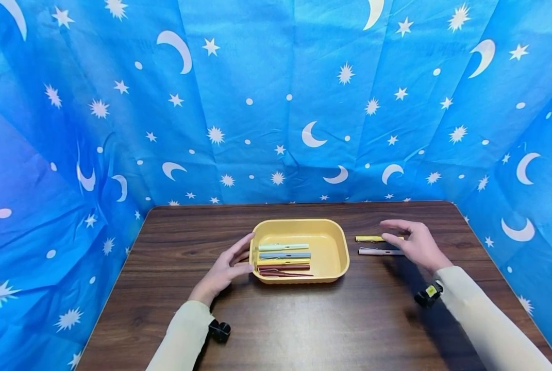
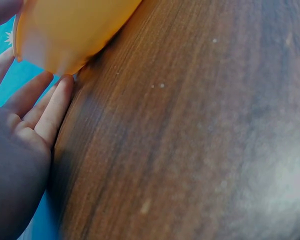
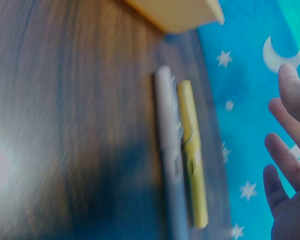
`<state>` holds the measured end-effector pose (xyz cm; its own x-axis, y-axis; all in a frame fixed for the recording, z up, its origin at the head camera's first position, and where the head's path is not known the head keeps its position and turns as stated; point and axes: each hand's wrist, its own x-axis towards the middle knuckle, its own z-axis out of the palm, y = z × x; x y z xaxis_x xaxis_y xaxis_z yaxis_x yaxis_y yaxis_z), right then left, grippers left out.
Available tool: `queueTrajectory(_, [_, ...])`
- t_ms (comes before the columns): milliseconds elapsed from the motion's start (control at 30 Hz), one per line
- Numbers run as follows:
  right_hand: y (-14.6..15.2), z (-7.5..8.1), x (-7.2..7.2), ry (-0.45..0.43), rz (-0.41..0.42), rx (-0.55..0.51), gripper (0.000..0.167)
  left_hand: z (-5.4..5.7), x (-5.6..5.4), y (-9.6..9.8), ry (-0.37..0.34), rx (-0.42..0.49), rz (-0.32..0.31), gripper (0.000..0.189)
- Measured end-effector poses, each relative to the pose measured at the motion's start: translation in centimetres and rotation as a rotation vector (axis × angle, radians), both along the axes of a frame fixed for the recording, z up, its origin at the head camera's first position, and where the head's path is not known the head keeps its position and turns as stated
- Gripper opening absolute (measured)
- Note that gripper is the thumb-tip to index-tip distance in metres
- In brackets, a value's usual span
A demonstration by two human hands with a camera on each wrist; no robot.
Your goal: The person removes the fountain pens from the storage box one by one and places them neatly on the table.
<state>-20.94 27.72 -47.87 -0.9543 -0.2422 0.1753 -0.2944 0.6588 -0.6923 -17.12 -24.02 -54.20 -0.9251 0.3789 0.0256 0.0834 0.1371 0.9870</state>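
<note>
A yellow tray stands on the table with several pens lying side by side in its left part. Among them are a pale green pen, a grey-blue pen and a dark red pen. My left hand touches the tray's left end, its fingers extended along the outer wall, as the left wrist view also shows. To the right of the tray, a yellow pen and a grey pen lie roughly parallel on the table. Above them hovers my right hand, fingers spread apart, holding nothing.
The dark wood-grain table has its far edge against a blue curtain with white moons and stars. More of the curtain hangs at the left and right sides. A small black device sits on each wrist.
</note>
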Motion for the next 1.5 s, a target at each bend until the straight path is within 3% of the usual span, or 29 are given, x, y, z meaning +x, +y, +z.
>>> queueTrajectory(233, [-2.7, 1.9, -0.4, 0.012, 0.045, -0.054, 0.042, 0.1, 0.1, 0.0, -0.002, 0.003, 0.001, 0.080])
queueTrajectory(833, [-9.0, 5.0, -1.2, -0.089, 0.173, -0.166, 0.048, 0.1, -0.1, 0.1, -0.009, 0.012, 0.010, 0.081])
queueTrajectory(1500, [-14.8, 6.8, -2.8, -0.128, 0.353, -0.270, 0.041, 0.2, 0.0, 0.2, 0.002, 0.008, 0.012, 0.081])
